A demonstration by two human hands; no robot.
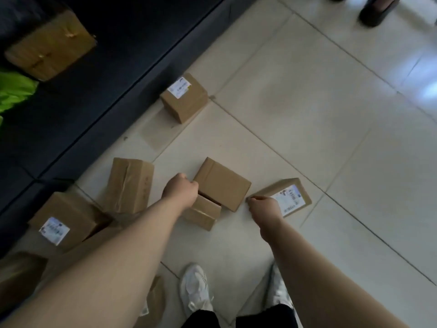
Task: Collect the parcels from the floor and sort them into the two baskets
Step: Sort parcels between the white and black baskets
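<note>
Down on the tiled floor point(307, 114), a labelled box point(68, 218) lies far left beside a tall plain box point(128, 185). The left hand point(181, 189) curls its fingers round the middle parcel point(223, 183) at its edge, and the right hand point(264, 207) pinches the near corner of the flat labelled parcel point(287, 196).

We log one view, from a wide-angle head-worn camera. It faces steeply down at the tiled floor point(307, 129), close in; the wearer's shoes point(195, 288) sit at the bottom edge.
</note>
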